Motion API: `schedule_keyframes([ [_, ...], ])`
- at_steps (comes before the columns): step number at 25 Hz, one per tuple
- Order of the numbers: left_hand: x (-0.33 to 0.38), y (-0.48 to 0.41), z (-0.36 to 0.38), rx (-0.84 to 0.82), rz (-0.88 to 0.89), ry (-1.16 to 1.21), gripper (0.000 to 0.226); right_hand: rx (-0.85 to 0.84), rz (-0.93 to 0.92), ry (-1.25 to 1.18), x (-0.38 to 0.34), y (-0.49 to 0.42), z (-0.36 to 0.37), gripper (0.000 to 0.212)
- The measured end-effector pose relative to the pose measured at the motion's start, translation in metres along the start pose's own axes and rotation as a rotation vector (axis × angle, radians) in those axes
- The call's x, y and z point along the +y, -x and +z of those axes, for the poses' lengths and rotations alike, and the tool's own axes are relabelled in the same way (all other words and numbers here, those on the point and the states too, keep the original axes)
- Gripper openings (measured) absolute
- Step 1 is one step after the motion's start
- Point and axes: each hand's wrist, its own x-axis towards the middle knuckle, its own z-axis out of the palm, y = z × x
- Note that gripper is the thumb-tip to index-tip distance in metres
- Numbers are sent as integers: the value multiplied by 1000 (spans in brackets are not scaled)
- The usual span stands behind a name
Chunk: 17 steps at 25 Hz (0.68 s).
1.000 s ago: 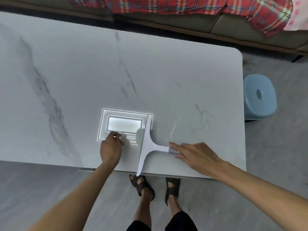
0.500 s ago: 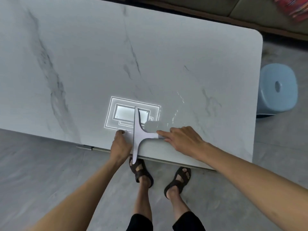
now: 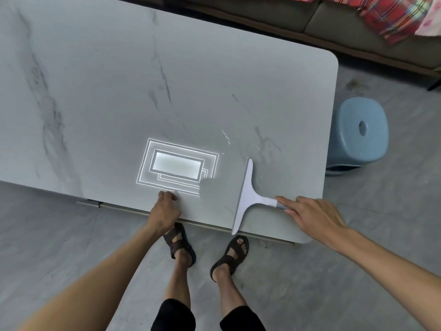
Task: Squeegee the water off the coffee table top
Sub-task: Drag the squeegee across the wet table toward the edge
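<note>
Squeegee [image 3: 246,199] overhangs the surface's [image 3: 114,77] near edge, right hand [image 3: 315,216] gripping its handle; left hand [image 3: 165,210], fingers curled, rests there; stool [image 3: 358,137] beside right edge.

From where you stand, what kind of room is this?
Most likely a home living room: a low marble-look coffee table stands before a sofa draped with a plaid cloth, with a blue plastic stool beside it.
</note>
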Motion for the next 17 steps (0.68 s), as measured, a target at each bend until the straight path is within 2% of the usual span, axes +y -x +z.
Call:
schedule_keyframes([
  [4, 0, 2, -6, 77, -15, 126, 33, 90, 15, 25, 2, 11, -14, 40],
  [7, -12, 3, -19, 209, -29, 200, 11, 115, -71, -5, -22, 0, -27, 39],
  [8, -17, 2, -25, 244, -49, 222, 15, 111, -111, -19, -34, -10, -31, 39],
  [12, -45, -3, -58, 373, -150, 296, 38, 56, -302, -120, -113, -76, -47, 39],
  [17, -85, -14, -100, 482, -194, 313, 20, 5, -496, -77, -228, -172, -46, 40],
])
